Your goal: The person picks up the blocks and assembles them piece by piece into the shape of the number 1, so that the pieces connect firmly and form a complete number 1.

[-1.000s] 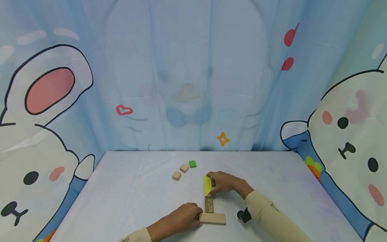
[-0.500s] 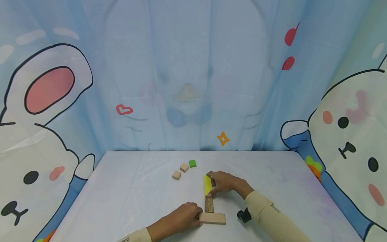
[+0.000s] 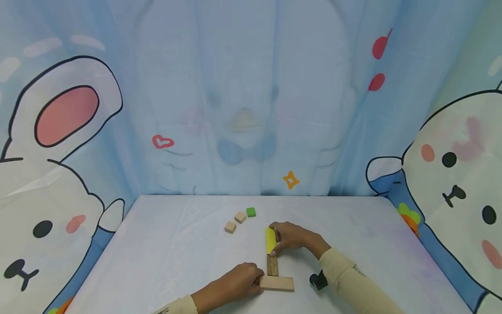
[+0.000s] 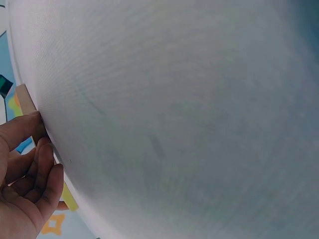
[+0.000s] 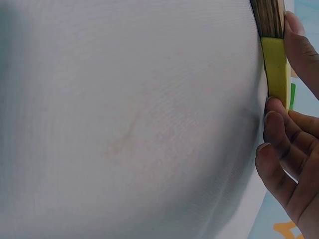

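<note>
On the white table, three flat blocks form an upside-down T in the head view. A pale wooden block [image 3: 277, 283] lies crosswise nearest the person. My left hand [image 3: 240, 281] grips its left end between thumb and fingers. From its far side a dark-grained brown block [image 3: 272, 264] runs away lengthwise, and a yellow block [image 3: 270, 240] continues that line, end to end with it. My right hand [image 3: 292, 237] pinches the yellow block by its ends, thumb near the brown block and fingers at the far end. In the right wrist view the yellow block [image 5: 275, 67] meets the brown block [image 5: 270, 19].
Two small pale wooden cubes [image 3: 230, 227] and a green cube [image 3: 251, 212] sit farther back, left of the yellow block. A black object [image 3: 318, 280] shows beside the right sleeve. Behind the table hangs a blue curtain [image 3: 243, 87] with cartoon figures.
</note>
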Demonstrator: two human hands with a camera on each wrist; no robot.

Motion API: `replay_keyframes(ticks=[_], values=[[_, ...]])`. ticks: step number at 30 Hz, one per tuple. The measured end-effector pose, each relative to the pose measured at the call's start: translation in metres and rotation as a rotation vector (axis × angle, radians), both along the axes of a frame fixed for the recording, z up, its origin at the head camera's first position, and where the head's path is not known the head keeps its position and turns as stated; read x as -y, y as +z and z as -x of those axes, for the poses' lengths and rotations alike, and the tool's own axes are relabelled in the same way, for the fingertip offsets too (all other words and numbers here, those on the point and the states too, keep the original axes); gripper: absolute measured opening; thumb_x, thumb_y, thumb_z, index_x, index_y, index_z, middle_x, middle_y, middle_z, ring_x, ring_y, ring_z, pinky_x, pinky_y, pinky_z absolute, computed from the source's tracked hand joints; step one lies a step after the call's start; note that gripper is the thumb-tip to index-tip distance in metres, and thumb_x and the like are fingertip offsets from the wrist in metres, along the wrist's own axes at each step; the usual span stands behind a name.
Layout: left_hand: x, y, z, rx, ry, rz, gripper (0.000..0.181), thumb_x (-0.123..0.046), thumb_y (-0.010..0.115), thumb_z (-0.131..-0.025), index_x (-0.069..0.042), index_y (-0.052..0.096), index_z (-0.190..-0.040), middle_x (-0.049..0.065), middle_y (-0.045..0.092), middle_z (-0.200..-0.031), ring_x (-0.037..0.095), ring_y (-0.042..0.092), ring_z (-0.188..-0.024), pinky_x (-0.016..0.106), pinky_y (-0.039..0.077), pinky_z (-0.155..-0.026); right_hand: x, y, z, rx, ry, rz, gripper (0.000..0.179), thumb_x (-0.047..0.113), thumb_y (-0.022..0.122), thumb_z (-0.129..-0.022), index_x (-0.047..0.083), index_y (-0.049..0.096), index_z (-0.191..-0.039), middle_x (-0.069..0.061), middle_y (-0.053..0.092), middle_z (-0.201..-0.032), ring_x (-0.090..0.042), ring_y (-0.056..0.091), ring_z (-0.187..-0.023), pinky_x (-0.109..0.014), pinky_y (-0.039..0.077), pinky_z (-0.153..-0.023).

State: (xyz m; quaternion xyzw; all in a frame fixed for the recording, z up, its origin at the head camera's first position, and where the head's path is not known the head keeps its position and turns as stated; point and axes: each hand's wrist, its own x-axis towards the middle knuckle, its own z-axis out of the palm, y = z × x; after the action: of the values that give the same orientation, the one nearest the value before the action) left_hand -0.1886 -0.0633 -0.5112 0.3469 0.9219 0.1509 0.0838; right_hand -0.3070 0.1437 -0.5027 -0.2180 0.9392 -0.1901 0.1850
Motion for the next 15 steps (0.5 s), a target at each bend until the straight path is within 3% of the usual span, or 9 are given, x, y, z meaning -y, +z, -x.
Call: replay_keyframes(ticks=[8,15], values=[[0.0005,0.0003,0.0008,0.006,-0.006,-0.01,0.014,-0.02,0.081,-0.086,-0.012,0.074,-0.095,-0.014,0.053,-0.07,-0.004,0.043,-0.063,0.013,0.04,-0.058,-0.0021,-0.0023,0.0034,0.015,0.005,0.009,0.092,0.042,0.091,-0.068,0.005,0.05,-0.142,0.002,0.055,-0.087,-0.012,0.051,-0.08,-0.031,0.043,-0.07],[0.0018,-0.0049,0.0028,0.008,-0.017,-0.022,0.015,-0.02,0.08,-0.087,-0.011,0.074,-0.097,-0.015,0.051,-0.07,-0.004,0.042,-0.063,0.012,0.038,-0.057,-0.0062,-0.0039,0.0062,0.01,0.022,0.024,0.084,0.047,0.085,-0.077,0.01,0.05,-0.144,0.005,0.057,-0.082,-0.01,0.053,-0.077,-0.029,0.043,-0.068]])
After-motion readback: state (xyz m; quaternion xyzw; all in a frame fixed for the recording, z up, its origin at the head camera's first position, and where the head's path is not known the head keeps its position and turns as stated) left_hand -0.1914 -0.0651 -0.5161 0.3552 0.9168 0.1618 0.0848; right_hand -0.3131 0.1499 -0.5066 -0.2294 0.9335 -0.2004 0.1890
